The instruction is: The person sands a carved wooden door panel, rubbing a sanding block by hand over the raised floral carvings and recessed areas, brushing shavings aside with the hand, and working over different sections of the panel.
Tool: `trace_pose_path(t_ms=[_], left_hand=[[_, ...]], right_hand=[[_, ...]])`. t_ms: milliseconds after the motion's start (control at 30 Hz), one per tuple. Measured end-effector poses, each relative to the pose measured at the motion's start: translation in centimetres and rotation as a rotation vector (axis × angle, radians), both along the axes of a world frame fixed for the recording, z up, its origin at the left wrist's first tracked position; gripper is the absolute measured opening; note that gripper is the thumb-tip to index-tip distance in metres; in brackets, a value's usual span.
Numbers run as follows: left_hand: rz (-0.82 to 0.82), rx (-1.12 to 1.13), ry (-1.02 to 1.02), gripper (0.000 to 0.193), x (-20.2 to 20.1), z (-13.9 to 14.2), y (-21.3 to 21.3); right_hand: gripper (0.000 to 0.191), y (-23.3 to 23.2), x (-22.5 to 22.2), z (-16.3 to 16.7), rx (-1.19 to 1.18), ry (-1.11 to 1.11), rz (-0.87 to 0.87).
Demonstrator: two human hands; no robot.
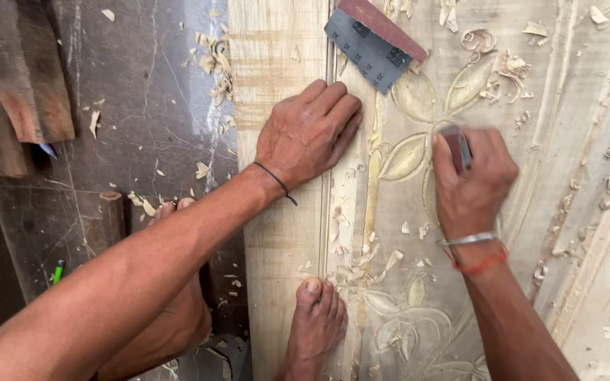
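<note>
At frame centre, the left hand (pixel 310 132) lies flat, fingers spread, holding nothing, on the carved wooden panel (pixel 284 233). Right of centre, the right hand (pixel 471 176) is fisted around folded sandpaper (pixel 456 146) over a leaf carving (pixel 405 156).

No packages, labels, signs or screens show anywhere here. The nearest thing to one is small pale print on the dark back of a sandpaper sheet (pixel 372 44) lying on the carved wooden panel (pixel 531 176).

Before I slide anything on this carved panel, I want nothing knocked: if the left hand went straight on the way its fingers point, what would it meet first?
The left hand, flat on the pale carved wooden panel, points up and right. It would probably first meet the folded dark grey sandpaper sheet with its reddish-brown backing, lying just beyond the fingertips.
</note>
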State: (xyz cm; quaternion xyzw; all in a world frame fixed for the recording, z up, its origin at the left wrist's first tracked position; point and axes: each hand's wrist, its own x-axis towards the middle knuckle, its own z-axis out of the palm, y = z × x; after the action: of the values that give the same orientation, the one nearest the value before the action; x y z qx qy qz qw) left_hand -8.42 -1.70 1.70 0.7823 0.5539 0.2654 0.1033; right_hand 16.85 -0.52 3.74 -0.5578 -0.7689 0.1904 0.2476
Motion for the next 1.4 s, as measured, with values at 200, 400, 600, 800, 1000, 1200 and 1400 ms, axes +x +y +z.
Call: trace_pose_path(t_ms=[200,400,600,800,1000,1200,1400], left_hand=[[-0.014,-0.009,0.033,0.013,0.1,-0.6,0.5],[-0.013,-0.067,0.034,0.013,0.2,-0.4,0.2],[0.004,-0.036,-0.023,0.013,0.2,0.5,0.4],[0.013,-0.056,-0.008,0.011,0.4,1.4,0.3],[0.002,-0.034,-0.009,0.011,0.5,2.0,0.9],[-0.002,-0.034,-0.007,0.011,0.4,1.7,0.8],[0.01,-0.021,-0.014,0.012,0.5,1.2,0.8]], right_hand=[[0.011,-0.2,-0.6,-0.1,-0.054,0.049,-0.072],[0.013,-0.4,-0.8,-0.1,0.027,0.001,-0.023],[0.011,0.0,-1.0,0.1,-0.015,0.044,-0.071],[0.014,-0.1,-1.0,0.6,-0.028,0.045,-0.101],[0.015,0.0,-0.9,0.9,-0.05,0.07,-0.129],[0.013,0.8,-0.7,0.9,0.002,0.017,-0.053],[0.013,0.7,-0.2,0.6,-0.005,0.043,-0.052]])
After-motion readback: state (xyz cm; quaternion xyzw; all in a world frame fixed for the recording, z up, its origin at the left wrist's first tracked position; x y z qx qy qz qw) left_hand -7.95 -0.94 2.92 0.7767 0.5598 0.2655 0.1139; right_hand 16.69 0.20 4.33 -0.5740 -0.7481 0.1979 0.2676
